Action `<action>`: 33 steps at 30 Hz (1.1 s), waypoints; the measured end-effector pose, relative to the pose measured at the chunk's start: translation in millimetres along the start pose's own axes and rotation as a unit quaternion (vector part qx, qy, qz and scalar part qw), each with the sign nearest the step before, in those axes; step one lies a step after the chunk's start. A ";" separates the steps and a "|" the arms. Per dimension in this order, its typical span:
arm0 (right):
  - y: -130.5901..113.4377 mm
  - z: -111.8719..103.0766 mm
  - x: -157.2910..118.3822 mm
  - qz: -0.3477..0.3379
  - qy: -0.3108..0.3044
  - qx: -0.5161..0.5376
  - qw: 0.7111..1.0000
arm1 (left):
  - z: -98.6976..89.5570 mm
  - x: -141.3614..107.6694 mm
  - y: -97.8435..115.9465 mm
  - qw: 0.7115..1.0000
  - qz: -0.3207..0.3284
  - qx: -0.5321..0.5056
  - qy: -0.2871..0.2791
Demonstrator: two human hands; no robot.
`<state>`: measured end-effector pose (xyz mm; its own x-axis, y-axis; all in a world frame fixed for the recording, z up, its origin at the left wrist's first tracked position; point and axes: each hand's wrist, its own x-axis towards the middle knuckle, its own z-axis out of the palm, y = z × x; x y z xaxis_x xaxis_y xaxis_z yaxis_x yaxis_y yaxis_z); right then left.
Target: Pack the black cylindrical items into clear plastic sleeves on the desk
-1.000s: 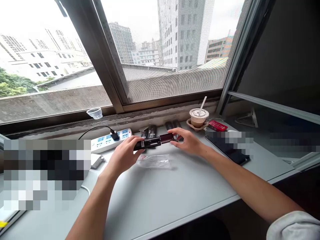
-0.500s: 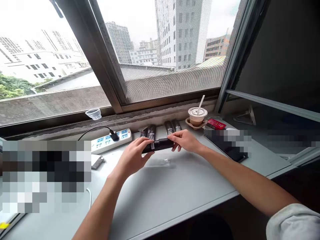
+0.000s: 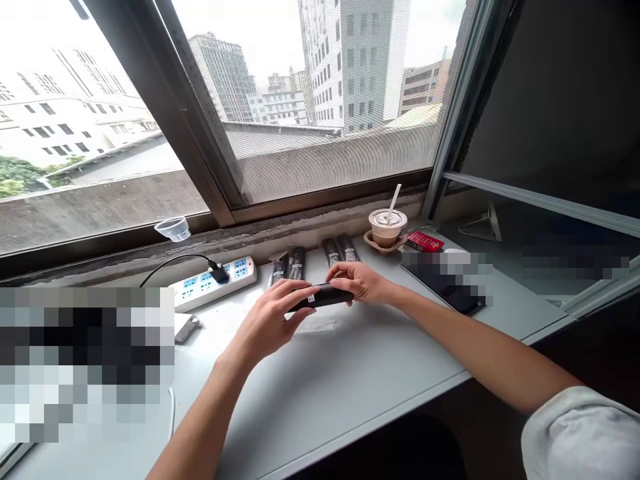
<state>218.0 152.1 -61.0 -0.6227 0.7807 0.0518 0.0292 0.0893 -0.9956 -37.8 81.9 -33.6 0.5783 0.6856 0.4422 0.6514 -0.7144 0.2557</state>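
My left hand [image 3: 267,319] grips the left end of a long black object [image 3: 329,295] with a small white label, thumb below and fingers on top. My right hand [image 3: 364,283] holds its right end, with fingers bent over the top. The black object is held level above the desk, and its exact kind cannot be made out. Beneath it lies a piece of clear plastic [image 3: 320,325]. Behind my hands, dark plastic-wrapped items lie in two pairs, a left pair [image 3: 296,263] and a right pair [image 3: 349,248].
A white power strip [image 3: 235,273] with a black plug stands at the back left of the desk [image 3: 350,387]. At the back right are a lidded drink cup [image 3: 386,233] in a cardboard holder, a red box [image 3: 425,241] and a dark tablet-like slab [image 3: 445,287]. A clear plastic cup [image 3: 173,229] rests by the window.
My right hand has closed further over the right end of the black object, which showed a seam or gap near its middle before. The whole view has shifted slightly.
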 end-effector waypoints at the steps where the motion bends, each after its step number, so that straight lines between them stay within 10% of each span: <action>1: -1.5 -0.6 -1.0 0.002 -0.031 -0.001 1.000 | 0.5 1.0 1.3 1.000 0.000 0.002 0.002; 5: -5.7 -4.2 -4.4 -0.015 -0.106 0.025 0.994 | 2.3 6.7 11.3 0.999 0.025 0.042 0.008; 10: -2.0 -17.4 -1.8 0.012 -0.039 0.127 0.991 | -8.5 7.3 13.6 0.990 0.000 0.089 0.105; 17: 3.3 -34.6 -2.8 0.082 0.010 0.152 0.985 | -12.3 -9.8 -5.1 0.976 -0.128 0.064 -0.163; 33: 6.3 -19.1 4.5 0.027 0.147 0.066 0.987 | -10.9 -6.8 5.2 0.980 -0.131 -0.037 -0.146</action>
<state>230.3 168.0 -65.6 -0.3682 0.9297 -0.0005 -0.0580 -0.0235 -0.9980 -43.7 72.0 -25.9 0.5187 0.8502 0.0905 0.7653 -0.5088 0.3943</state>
